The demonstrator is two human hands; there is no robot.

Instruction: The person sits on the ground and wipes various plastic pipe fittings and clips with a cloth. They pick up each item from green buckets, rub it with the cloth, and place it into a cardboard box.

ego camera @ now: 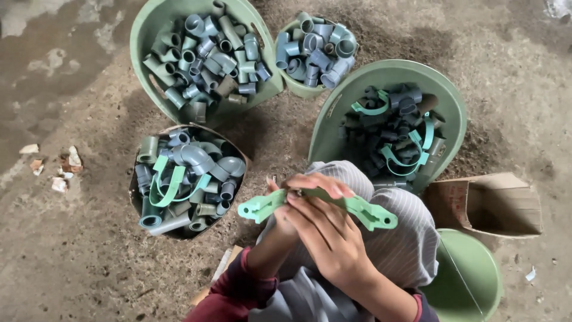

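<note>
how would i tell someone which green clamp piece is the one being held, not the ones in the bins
Start at the big green tub on the right, then drop to the grey striped knee below it. Over that knee both hands, the left hand and right hand, grip a light green clamp strap. Unlike the curved straps lying among pipe fittings in the containers, it is up in the hands, its lugged ends sticking out.

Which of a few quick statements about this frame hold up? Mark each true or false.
1. Both hands, the left hand and the right hand, hold one green plastic clamp. True.
2. The clamp is red. False: it is light green.
3. The brown container at left holds grey pipe fittings. True.
4. The cardboard box at right is full of fittings. False: it looks empty.
5. Three green tubs stand in a neat row. False: the tubs form a loose arc.
</note>
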